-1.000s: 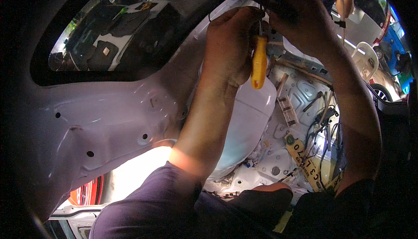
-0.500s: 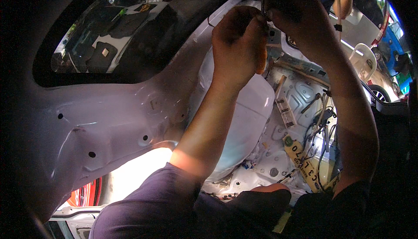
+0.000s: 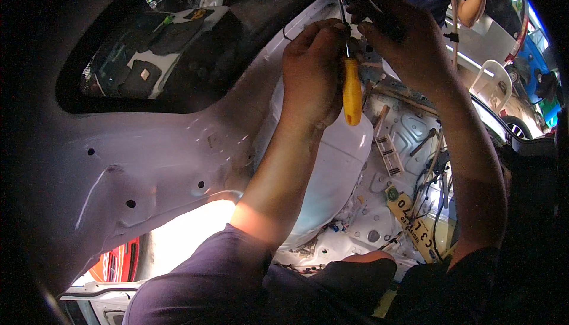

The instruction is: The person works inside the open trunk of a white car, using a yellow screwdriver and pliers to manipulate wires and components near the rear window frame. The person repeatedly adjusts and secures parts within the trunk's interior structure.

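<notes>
High in the middle, my left hand (image 3: 313, 58) is closed round a screwdriver (image 3: 352, 91). Its yellow handle hangs below the fingers, and its thin metal shaft runs up past the thumb to the dark pillar at the top. Just right of the shaft is my right hand (image 3: 409, 40), its fingers curled and the thumb apart from the screwdriver. A dark, thin-edged thing shows at those fingers, too shadowed to name. Both hands are raised in front of the bare inner body panel (image 3: 160, 141) of a car.
A dark-edged side window (image 3: 172, 58) lies to the left. Below are a white wheel-arch bulge (image 3: 332, 171), loose wiring (image 3: 435, 189) and a yellowish plate (image 3: 415, 224) on the bare metal floor. Another person's arm (image 3: 474, 5) shows at the upper right, beside a pale upright rod (image 3: 454, 23).
My left hand has shifted slightly left and down, and the screwdriver's handle now shows fully. My right hand has dropped a little and moved away from the left one.
</notes>
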`<state>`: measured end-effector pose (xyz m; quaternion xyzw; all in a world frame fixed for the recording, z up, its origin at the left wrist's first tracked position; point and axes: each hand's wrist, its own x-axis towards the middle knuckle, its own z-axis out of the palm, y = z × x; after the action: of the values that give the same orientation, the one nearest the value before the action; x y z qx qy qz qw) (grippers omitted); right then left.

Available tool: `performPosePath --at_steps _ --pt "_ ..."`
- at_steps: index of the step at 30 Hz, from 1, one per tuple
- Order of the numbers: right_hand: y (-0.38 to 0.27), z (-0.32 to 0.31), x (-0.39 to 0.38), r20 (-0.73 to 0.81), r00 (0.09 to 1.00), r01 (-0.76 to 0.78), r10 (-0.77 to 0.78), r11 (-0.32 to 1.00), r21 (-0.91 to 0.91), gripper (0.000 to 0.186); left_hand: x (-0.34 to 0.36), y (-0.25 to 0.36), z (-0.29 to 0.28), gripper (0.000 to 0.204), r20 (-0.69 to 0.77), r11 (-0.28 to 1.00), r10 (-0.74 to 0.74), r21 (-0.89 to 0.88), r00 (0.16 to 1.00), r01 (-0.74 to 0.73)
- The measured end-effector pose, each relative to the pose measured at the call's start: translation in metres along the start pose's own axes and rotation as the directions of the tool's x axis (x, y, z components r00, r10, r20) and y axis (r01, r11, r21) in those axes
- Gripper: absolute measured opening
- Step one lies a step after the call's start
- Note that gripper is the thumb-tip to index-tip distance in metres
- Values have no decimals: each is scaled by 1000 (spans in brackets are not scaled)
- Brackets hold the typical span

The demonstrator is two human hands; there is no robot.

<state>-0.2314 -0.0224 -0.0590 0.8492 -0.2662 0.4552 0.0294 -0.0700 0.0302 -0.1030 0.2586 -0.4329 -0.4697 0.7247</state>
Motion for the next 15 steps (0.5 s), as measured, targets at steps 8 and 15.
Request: performPosePath --at_steps 8,15 --pt "-10 -1 -2 -10 998 55 -55 998 -36 28 -1 2 1 20 -47 995 58 83 997 -54" --pt "-1 2 3 75 981 184 -178 980 -71 25 -4 2 0 14 -20 953 210 226 978 -200"
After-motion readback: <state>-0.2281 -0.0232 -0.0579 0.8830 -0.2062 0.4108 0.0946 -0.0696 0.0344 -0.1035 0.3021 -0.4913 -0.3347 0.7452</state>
